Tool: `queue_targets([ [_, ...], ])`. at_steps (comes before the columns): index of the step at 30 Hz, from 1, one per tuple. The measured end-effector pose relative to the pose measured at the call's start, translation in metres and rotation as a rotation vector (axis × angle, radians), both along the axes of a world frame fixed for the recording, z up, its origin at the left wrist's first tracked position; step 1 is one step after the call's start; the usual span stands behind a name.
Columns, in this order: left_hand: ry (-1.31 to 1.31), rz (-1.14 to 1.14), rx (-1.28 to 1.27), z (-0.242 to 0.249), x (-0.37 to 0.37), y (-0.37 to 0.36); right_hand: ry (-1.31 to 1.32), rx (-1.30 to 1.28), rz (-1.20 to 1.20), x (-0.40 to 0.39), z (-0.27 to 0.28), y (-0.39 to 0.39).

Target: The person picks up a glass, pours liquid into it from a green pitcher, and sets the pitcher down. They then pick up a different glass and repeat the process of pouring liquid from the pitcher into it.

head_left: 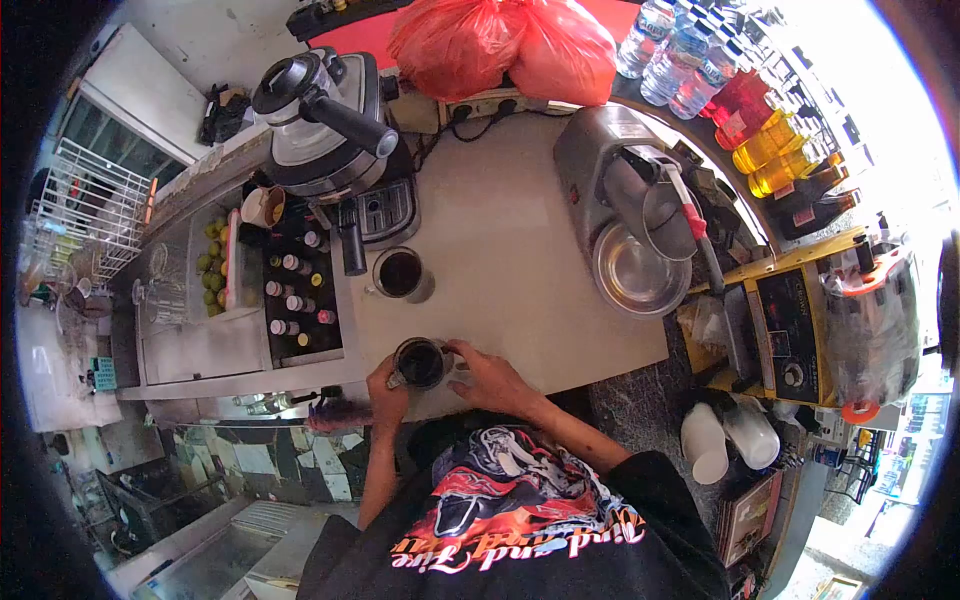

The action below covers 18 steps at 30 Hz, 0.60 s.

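A glass mug of dark liquid (420, 363) stands near the front edge of the pale counter. My left hand (388, 395) is at its left side, fingers closed on the handle side. On its right, my right hand (490, 380) has its fingers apart, with the fingertips close to the glass; whether they touch it is hard to tell. Just behind, a second glass cup of dark liquid (399, 272) stands on the counter, touched by neither hand.
An espresso machine (325, 130) is at the back left, beside a bottle compartment (300, 290). A metal machine with a steel bowl (640, 270) stands right. Red plastic bags (500, 50) lie behind. A yellow-framed sealing machine (790, 330) and white cups (704, 445) are at the right.
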<state>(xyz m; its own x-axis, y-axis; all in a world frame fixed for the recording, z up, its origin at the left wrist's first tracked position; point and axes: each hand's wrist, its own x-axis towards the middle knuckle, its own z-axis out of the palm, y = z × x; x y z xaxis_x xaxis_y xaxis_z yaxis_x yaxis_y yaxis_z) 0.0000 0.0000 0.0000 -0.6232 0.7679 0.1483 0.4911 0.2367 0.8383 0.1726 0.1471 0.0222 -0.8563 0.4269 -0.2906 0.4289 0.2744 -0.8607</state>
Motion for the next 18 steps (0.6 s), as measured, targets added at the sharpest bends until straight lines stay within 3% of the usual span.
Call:
queue_targets([
  [2,-0.079,0.002,-0.125,-0.011,-0.003,-0.005,0.064,0.004,0.007,0.002,0.011,0.003],
  [5,-0.188,-0.047,-0.113,-0.016,-0.01,-0.006,0.039,-0.028,0.003,0.0,0.007,0.001],
  [8,-0.023,0.018,-0.004,0.002,-0.001,0.004,0.047,-0.017,-0.009,0.0,-0.001,-0.001],
  [14,-0.14,-0.025,0.004,-0.015,-0.016,0.002,0.068,0.015,0.014,0.0,0.001,-0.002],
  [17,-0.109,0.037,-0.086,0.024,-0.007,0.011,0.071,0.007,0.022,0.001,-0.005,-0.003],
  [18,-0.11,0.035,-0.086,0.016,-0.012,0.009,0.07,0.008,0.02,0.002,-0.005,-0.004],
])
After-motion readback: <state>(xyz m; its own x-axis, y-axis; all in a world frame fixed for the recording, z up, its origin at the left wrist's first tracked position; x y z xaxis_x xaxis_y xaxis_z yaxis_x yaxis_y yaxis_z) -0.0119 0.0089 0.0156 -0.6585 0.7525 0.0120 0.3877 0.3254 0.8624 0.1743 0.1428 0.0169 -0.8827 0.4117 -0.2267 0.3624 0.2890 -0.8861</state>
